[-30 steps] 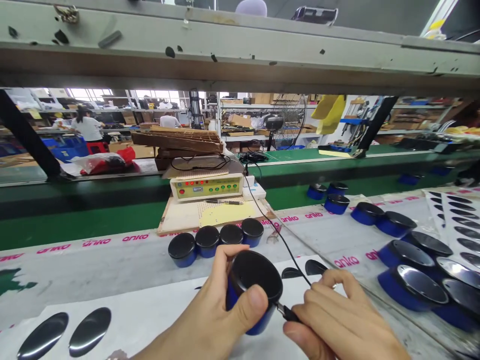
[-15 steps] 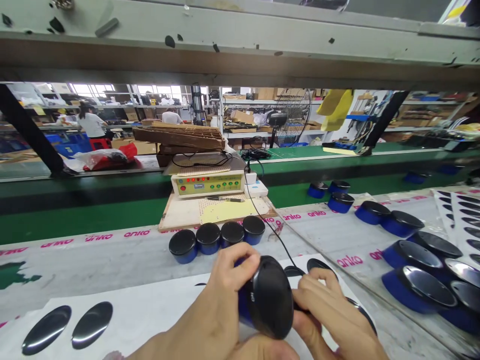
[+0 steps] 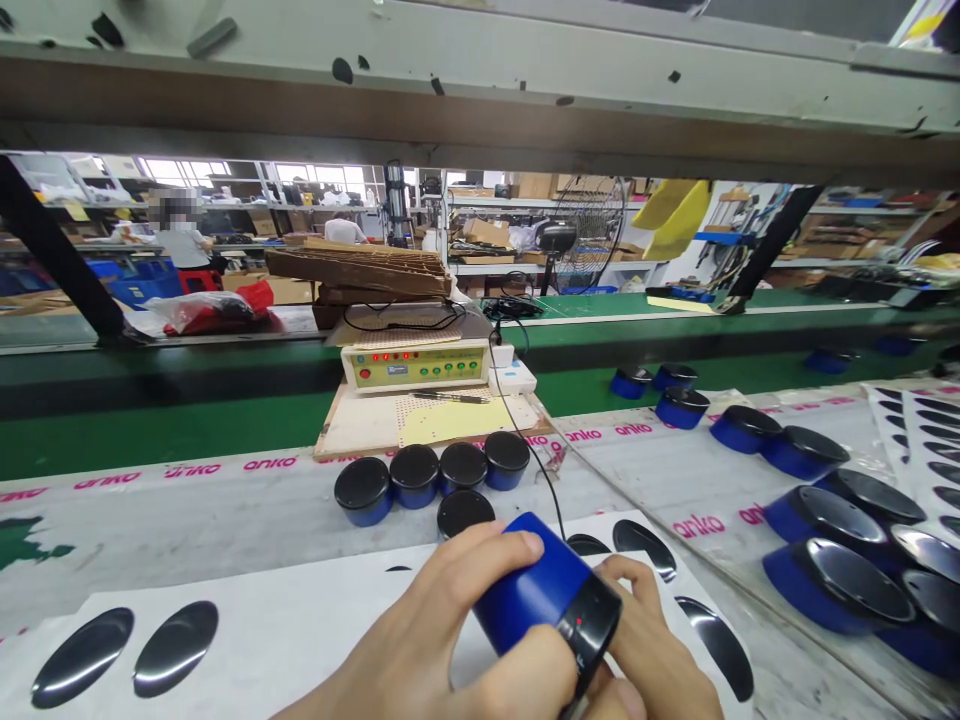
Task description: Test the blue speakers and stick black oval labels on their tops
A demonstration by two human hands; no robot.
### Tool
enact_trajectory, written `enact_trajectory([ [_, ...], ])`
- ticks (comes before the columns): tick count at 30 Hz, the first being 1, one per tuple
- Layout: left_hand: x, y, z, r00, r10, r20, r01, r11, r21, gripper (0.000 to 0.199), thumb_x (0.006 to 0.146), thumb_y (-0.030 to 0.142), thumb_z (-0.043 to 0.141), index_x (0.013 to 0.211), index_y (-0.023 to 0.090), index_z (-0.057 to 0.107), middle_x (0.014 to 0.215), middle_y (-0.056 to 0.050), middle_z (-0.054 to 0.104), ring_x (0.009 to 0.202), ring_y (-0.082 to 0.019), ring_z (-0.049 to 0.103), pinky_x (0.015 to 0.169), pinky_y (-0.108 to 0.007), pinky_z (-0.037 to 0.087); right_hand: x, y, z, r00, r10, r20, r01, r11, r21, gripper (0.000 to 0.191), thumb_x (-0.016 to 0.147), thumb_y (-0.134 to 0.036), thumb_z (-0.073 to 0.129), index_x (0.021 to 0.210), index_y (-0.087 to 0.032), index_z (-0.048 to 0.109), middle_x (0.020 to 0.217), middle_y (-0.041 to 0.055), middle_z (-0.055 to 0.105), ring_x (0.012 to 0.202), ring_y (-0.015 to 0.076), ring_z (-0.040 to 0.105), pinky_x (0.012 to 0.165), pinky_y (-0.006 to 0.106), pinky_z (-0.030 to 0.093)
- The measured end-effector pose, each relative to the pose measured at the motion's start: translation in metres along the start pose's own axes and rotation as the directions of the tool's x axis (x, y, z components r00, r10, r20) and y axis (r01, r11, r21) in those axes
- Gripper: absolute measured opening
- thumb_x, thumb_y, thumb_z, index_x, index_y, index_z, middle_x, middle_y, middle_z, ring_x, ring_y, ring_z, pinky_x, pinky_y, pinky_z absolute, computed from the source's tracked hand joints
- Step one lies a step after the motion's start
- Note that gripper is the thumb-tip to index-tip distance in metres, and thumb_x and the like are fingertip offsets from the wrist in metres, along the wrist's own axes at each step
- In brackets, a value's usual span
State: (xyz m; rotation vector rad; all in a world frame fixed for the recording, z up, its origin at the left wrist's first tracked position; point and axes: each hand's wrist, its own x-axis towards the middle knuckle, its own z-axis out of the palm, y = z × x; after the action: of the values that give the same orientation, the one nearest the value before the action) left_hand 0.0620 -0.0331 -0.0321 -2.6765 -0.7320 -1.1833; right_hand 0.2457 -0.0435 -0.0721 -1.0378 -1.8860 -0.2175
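Observation:
My left hand (image 3: 457,620) is closed around a round blue device (image 3: 536,575) with a black end cap. It is tilted so that its blue side faces up, and a small red light glows on the black band. My right hand (image 3: 649,640) has its fingers curled against the far side of the device, at the end of a thin black cable (image 3: 553,495); the fingertips and the cable's end are hidden. Just beyond stands another black-topped device (image 3: 465,512), in front of a row of several similar ones (image 3: 415,475). Below lies a white sheet (image 3: 285,640) with black oval stickers (image 3: 176,648).
A tester box (image 3: 416,366) with red digits and green buttons sits on a wooden board (image 3: 360,420). Several blue devices (image 3: 836,585) stand at the right, by another sticker sheet (image 3: 941,435). A green conveyor belt (image 3: 187,415) runs behind. A beam (image 3: 480,60) spans overhead.
The device in my left hand has turned from showing its black face to showing its blue side, and a red light now shows. My right hand has moved down behind it.

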Motion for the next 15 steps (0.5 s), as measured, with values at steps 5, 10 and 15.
enact_trajectory([
  [5,0.006,-0.010,-0.012,0.987,0.065,0.148,-0.072,0.996,0.043,0.018,0.088,0.021,0.057,0.103,0.023,0.067,0.081,-0.004,0.070,0.108,-0.023,0.064,0.103,-0.036,0.048,-0.007,-0.001,0.003,0.999,0.020,0.050,-0.023,0.998,0.057,0.023,0.094,-0.013,0.038,0.083,-0.025,0.054,0.058,-0.0040,0.053,0.047,0.0132,0.053,0.063,0.031,0.047],
  [10,0.016,-0.020,-0.023,0.948,0.232,0.218,-0.240,0.971,0.009,0.039,0.083,0.001,0.053,0.109,0.027,0.063,0.075,0.003,0.068,0.079,-0.016,0.070,0.111,-0.042,0.037,-0.008,0.000,-0.002,1.000,-0.005,0.025,0.002,0.992,0.123,0.020,0.099,-0.025,0.037,0.088,-0.021,0.053,0.060,-0.0025,0.052,0.052,0.0135,0.050,0.065,0.033,0.043],
  [15,0.023,-0.020,-0.021,0.983,0.080,0.167,-0.071,0.996,-0.060,0.049,0.089,0.028,0.056,0.134,0.017,0.041,0.108,-0.014,0.063,0.102,-0.022,0.063,0.088,-0.031,0.054,-0.005,0.005,-0.014,0.973,-0.108,0.202,0.090,0.991,0.098,0.030,0.100,-0.027,0.035,0.078,-0.019,0.053,0.057,-0.0020,0.047,0.053,0.0138,0.046,0.062,0.032,0.040],
])
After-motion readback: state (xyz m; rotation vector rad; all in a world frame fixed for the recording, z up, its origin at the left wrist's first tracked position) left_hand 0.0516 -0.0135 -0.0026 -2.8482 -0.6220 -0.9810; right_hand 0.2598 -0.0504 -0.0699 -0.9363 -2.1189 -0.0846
